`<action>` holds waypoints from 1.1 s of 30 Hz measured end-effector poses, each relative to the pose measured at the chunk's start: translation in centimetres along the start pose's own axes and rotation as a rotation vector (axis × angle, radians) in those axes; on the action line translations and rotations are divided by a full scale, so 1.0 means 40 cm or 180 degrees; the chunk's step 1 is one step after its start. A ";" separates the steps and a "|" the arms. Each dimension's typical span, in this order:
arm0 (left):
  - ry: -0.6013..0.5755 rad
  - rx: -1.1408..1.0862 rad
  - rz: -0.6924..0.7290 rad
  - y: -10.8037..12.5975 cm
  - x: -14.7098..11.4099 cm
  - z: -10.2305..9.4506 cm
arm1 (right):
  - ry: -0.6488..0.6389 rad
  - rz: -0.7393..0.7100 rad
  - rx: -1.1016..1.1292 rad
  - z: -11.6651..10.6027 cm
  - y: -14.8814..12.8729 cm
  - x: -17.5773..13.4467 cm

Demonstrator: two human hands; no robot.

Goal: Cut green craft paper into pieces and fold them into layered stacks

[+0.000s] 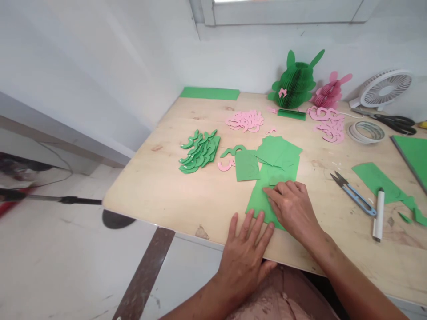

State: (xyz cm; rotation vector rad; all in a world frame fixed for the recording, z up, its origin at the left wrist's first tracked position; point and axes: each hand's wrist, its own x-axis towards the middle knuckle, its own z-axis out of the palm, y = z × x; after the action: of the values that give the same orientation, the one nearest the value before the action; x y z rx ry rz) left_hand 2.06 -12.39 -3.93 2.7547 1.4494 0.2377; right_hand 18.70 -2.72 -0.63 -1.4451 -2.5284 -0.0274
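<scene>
My left hand [245,249] lies flat near the table's front edge, fingers spread, its fingertips on the lower edge of a long green paper sheet [258,202]. My right hand [289,202] rests on that sheet with its fingers curled together; what they hold, if anything, is hidden. Just beyond its knuckles lies a small green paper piece [276,179]. Several green paper pieces [278,151] overlap on the sheet's upper part, and a green square [247,165] with a curved line lies at its left. Beside that square are a wavy green cutout [233,151] and a pink cutout [227,166].
Green cutouts [200,153] and pink cutouts [247,121] lie in piles. Thread snips [355,194], a white marker [379,215] and green scraps [376,182] are at right. Behind stand a tape roll [366,132], black scissors [390,120], a fan [383,89] and a green honeycomb paper figure [296,84].
</scene>
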 end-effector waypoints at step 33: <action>0.0158 -0.0059 -0.0187 0.017 -0.005 0.006 | -0.0236 0.0398 0.1191 0.041 0.043 -0.004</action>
State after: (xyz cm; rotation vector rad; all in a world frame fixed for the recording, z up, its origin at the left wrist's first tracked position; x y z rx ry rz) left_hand 2.52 -12.94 -4.15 2.7056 1.5289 0.3184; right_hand 19.92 -1.75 -2.43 -1.4632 -2.3279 0.5006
